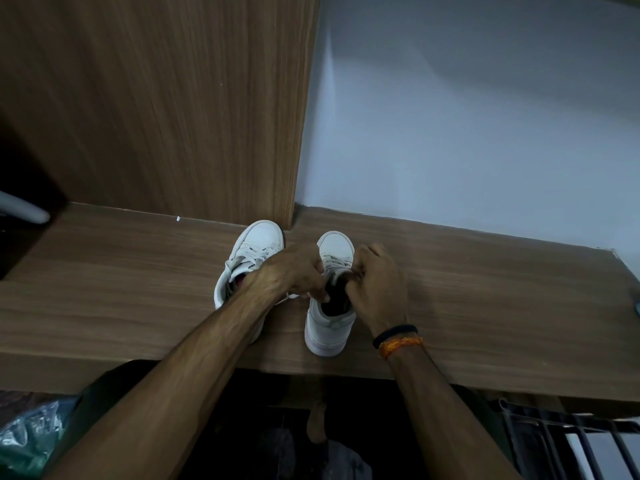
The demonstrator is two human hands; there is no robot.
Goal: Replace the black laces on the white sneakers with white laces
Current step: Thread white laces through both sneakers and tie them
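Head view, L to R along wooden shelf (138,271): left sneaker (254,251), white-laced, stands mid-shelf; left hand (294,271), fingers curled, and right hand (375,289), fingers pinched, both work white lace (334,261) at right sneaker (329,327) just beside. No brand or writing legible.
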